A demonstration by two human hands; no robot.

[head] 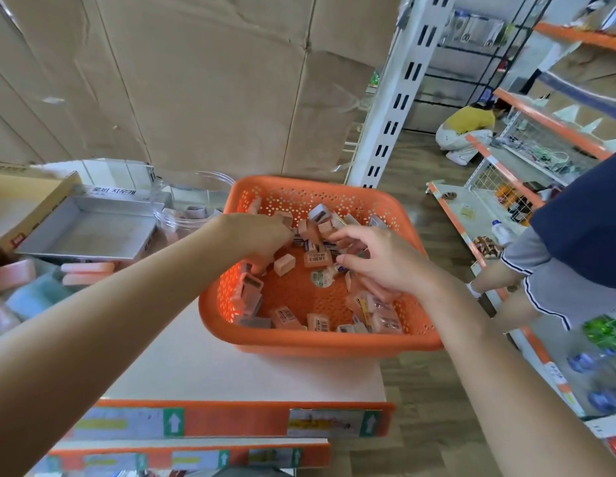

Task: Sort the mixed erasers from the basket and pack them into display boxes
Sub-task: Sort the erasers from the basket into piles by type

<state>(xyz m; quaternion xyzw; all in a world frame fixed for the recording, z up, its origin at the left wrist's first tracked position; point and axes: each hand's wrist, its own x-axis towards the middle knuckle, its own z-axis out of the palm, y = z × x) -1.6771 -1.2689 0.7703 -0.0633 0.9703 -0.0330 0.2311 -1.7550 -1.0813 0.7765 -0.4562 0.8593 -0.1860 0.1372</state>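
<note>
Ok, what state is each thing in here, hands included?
Basket: upright, partly filled.
Erasers: loose, jumbled in the basket.
Display box: open, empty.
Clear jar: lidless, some items inside.
Left hand: in the basket, fingers curled, grip unclear.
Right hand: in the basket, fingers curled, grip unclear.

Display box (pixel 82 232) flap reads "로버 지우개"; shelf-edge labels (pixel 127 423) show up-arrows.

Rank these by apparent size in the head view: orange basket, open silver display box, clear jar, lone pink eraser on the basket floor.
1. orange basket, clearly largest
2. silver display box
3. clear jar, partly hidden behind the basket and box, so its full size is unsure
4. pink eraser, smallest
</note>
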